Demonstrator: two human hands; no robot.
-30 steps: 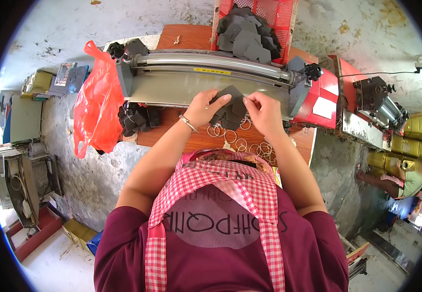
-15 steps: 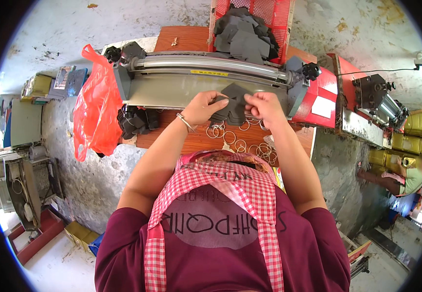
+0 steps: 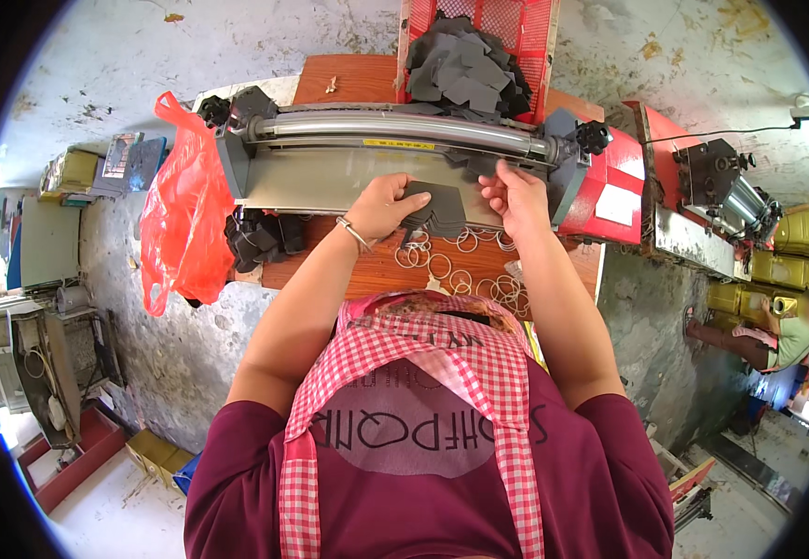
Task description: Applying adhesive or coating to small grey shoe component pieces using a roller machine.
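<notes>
A stack of flat dark grey cut pieces (image 3: 437,211), layered like a fan at its lower edge, is gripped by my left hand (image 3: 381,210), thumb on top. My right hand (image 3: 519,197) is up over the right part of the metal feed plate (image 3: 316,177), fingers loosely bent and apart, with nothing visible in them. Just left of its fingertips, a single dark grey piece (image 3: 470,166) lies on the plate by the roller (image 3: 404,126) of the machine. Whether the roller has caught its far edge is hard to see.
Behind the machine, a red crate (image 3: 540,56) holds a heap of grey pieces (image 3: 468,70). Rubber bands (image 3: 460,279) lie on the wooden table near me. A red plastic bag (image 3: 181,210) hangs at left beside more dark pieces (image 3: 260,238). Another person (image 3: 787,340) sits far right.
My right hand has left the stack and moved up and slightly right. One grey piece now lies by the roller. My left hand still grips the stack.
</notes>
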